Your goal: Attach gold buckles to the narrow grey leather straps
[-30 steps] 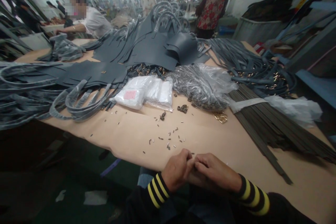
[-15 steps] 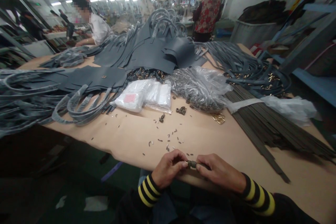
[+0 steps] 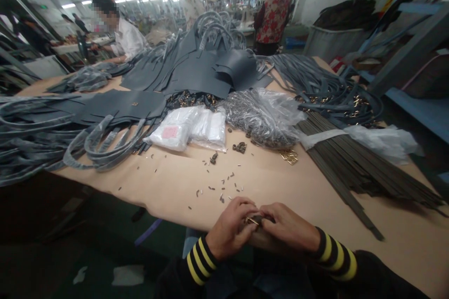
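At the table's near edge, my left hand (image 3: 234, 225) pinches a small piece with a gold metal ring (image 3: 252, 221). Close against it, my right hand (image 3: 288, 225) grips the dark end of the same piece; its fingers partly hide it. Small dark and light bits (image 3: 222, 196) lie scattered on the brown paper just beyond my hands. Farther back are small dark folded pieces (image 3: 240, 147) and some gold rings (image 3: 289, 156).
White plastic packets (image 3: 175, 128) and a clear bag of dark pieces (image 3: 263, 119) lie mid-table. Dark strips (image 3: 351, 173) lie right, grey straps (image 3: 101, 145) left, grey panels (image 3: 199, 70) behind. People work beyond, one in a white shirt (image 3: 129, 39).
My hands have drawn closer together and turned the small piece, so its gold ring now shows. The whole view has shifted slightly.
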